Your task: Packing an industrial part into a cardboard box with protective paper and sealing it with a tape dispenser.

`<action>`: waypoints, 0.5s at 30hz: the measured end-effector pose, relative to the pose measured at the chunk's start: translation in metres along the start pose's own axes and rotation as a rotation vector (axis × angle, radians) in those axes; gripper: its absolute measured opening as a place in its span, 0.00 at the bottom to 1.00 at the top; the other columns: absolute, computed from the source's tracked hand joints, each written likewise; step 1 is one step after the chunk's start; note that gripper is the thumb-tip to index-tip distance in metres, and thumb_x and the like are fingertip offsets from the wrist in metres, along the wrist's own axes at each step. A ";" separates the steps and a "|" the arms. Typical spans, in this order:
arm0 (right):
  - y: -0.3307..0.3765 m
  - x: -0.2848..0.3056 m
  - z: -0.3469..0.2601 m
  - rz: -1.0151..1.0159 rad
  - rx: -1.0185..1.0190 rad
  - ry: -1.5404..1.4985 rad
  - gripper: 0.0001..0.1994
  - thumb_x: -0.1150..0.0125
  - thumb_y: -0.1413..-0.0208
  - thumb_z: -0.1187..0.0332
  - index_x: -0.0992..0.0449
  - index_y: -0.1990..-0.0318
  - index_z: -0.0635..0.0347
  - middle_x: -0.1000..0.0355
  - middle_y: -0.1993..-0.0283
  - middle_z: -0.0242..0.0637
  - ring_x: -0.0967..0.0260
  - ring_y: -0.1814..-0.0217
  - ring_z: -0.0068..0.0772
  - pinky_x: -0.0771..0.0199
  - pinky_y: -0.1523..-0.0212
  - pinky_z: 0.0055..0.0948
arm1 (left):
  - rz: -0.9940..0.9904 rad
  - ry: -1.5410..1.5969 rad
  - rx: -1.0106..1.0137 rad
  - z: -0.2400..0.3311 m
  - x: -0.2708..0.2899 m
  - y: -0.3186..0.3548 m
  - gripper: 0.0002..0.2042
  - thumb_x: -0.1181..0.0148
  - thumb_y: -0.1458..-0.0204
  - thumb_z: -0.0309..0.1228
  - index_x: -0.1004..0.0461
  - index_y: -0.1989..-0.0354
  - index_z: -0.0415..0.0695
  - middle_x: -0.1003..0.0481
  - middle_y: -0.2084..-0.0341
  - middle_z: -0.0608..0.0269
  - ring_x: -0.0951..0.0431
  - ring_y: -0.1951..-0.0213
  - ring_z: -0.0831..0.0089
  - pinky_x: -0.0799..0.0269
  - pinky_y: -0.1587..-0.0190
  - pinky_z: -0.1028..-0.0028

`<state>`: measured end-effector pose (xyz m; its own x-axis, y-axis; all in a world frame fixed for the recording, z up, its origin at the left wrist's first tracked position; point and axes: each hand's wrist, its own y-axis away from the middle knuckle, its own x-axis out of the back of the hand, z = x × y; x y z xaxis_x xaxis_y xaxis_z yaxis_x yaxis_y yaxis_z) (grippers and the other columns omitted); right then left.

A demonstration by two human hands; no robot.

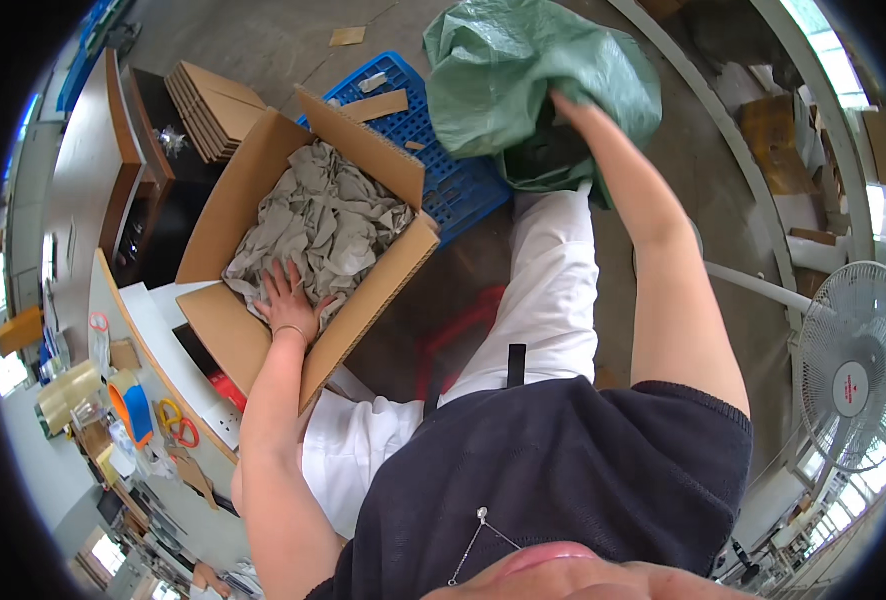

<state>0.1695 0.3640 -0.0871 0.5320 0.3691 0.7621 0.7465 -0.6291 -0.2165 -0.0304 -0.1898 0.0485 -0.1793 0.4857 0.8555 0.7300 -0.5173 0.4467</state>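
Through the head view I have the left hand point(291, 300) left of centre in the frame, its fingers spread and laid palm-down on crumpled grey paper point(318, 205). That paper fills the open cardboard box point(375, 308), which sits tilted in the frame, left of centre, its flaps standing outward. At the upper centre I see the right hand point(569, 106) reaching into the mouth of a green woven bag point(493, 75); its fingers are lost to me in the folds and blur, so I cannot tell whether they pinch anything. The bag overlaps a blue plastic crate point(460, 203), and a loose cardboard strip point(377, 105) lies on that crate, near the box's upper flap. Flattened cartons point(211, 105) lean at the upper left. I also get scissors point(177, 424) on the tabletop at the lower left and a standing fan point(851, 370) at the right edge.
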 end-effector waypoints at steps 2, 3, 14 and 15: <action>-0.079 0.034 -0.007 0.109 0.011 0.178 0.19 0.53 0.44 0.58 0.33 0.50 0.59 0.36 0.46 0.43 0.41 0.45 0.41 0.44 0.41 0.34 | 0.015 -0.008 -0.027 0.008 0.001 -0.004 0.49 0.43 0.60 0.58 0.63 0.34 0.50 0.66 0.33 0.57 0.64 0.34 0.52 0.62 0.44 0.36; -0.080 0.032 -0.005 0.112 0.008 0.170 0.19 0.53 0.44 0.58 0.33 0.50 0.59 0.36 0.46 0.43 0.41 0.45 0.41 0.44 0.41 0.34 | 0.031 -0.013 -0.028 0.004 -0.001 -0.003 0.49 0.42 0.60 0.58 0.63 0.34 0.50 0.66 0.33 0.57 0.64 0.34 0.52 0.62 0.44 0.36; -0.040 0.019 0.046 -0.289 0.120 0.132 0.27 0.49 0.47 0.52 0.37 0.43 0.58 0.38 0.43 0.41 0.42 0.44 0.35 0.46 0.39 0.32 | 0.001 0.009 -0.032 0.011 0.003 -0.005 0.52 0.34 0.63 0.49 0.63 0.34 0.49 0.66 0.33 0.56 0.66 0.33 0.53 0.64 0.42 0.38; -0.030 0.018 0.036 -0.278 0.092 0.059 0.27 0.48 0.47 0.53 0.37 0.43 0.58 0.38 0.43 0.41 0.42 0.44 0.36 0.46 0.39 0.33 | 0.001 0.007 -0.015 0.011 0.006 -0.004 0.52 0.34 0.63 0.49 0.63 0.34 0.49 0.66 0.33 0.56 0.66 0.33 0.53 0.64 0.42 0.38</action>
<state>0.1710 0.4141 -0.0884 0.2801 0.4761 0.8336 0.8948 -0.4439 -0.0472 -0.0275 -0.1775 0.0486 -0.1832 0.4807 0.8575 0.7204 -0.5279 0.4498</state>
